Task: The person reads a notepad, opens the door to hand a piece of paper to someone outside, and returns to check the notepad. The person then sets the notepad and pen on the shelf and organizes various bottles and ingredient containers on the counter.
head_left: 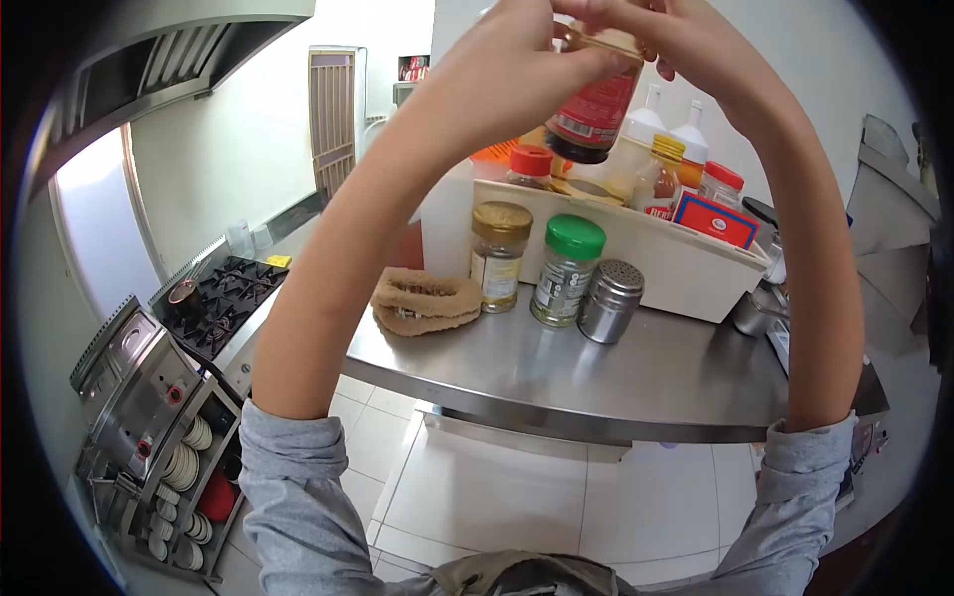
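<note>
Up at the top edge of the head view, a dark bottle with a red label [596, 107] is raised above a cream bin [621, 238]. My left hand [566, 58] is closed round its upper part, the thumb across the front. My right hand [661, 22] curls over the bottle's top, and the cap is hidden by the fingers. Below on the steel counter stand a gold-lidded jar [499, 260], a green-lidded spice jar [566, 273] and a metal shaker [611, 303]. A brown fuzzy cloth item [427, 300] lies left of them.
Inside the bin are a yellow-capped bottle [658, 179], red-lidded jars, white squeeze bottles and a red-and-blue box [715, 221]. The steel counter's edge [556, 422] curves in front of me. A gas stove [224, 303] and a rack of plates [184, 467] stand left.
</note>
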### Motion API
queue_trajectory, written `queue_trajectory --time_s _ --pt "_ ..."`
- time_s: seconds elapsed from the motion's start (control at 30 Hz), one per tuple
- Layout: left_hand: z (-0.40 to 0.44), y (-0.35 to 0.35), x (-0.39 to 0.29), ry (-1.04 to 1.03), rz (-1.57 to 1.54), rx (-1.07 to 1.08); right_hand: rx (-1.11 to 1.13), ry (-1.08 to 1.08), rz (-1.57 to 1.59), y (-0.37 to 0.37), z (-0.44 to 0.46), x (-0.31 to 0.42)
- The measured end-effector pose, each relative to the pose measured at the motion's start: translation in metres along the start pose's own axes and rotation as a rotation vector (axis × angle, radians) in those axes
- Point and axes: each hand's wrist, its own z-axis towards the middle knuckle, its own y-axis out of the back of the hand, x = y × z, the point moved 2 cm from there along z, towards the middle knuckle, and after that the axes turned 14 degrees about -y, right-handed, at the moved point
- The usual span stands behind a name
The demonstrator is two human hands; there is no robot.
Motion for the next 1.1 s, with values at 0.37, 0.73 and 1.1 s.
queue_trajectory --time_s 0.37,0.73,1.1 --pt "-0.016 0.059 0.035 0.182 0.492 -0.394 -0.246 -0.067 -0.395 -0.035 0.05 -0.076" --pt "-0.042 0.074 0.074 0.105 0.567 -0.467 -0.116 -0.357 -0.279 -0.055 0.075 -0.091" --pt "-0.054 0.101 0.095 0.134 0.675 -0.42 0.092 -0.52 -0.317 -0.069 0.121 -0.096"
